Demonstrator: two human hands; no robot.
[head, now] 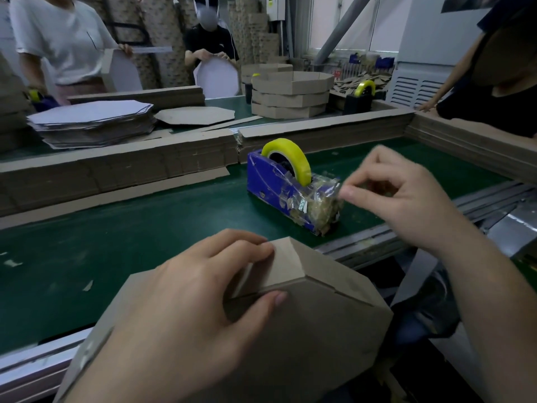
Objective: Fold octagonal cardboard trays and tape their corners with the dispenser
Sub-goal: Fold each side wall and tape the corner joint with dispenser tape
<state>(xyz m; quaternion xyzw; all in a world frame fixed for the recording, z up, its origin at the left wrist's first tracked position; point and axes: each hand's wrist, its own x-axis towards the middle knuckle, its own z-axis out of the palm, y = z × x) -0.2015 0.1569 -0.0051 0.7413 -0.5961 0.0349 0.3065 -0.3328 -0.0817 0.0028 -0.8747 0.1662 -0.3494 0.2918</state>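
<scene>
My left hand (203, 292) grips the folded tray (313, 330) at one corner, fingers over the flaps, at the near edge of the green tabletop (116, 228). My right hand (401, 193) is curled, thumb and forefinger close together just beside the cutter end of the blue dispenser (273, 181). I cannot tell whether they pinch tape.

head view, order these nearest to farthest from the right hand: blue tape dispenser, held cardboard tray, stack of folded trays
1. blue tape dispenser, just left of the right hand
2. cardboard tray, below-left, in left hand
3. stack of folded trays, far back
</scene>
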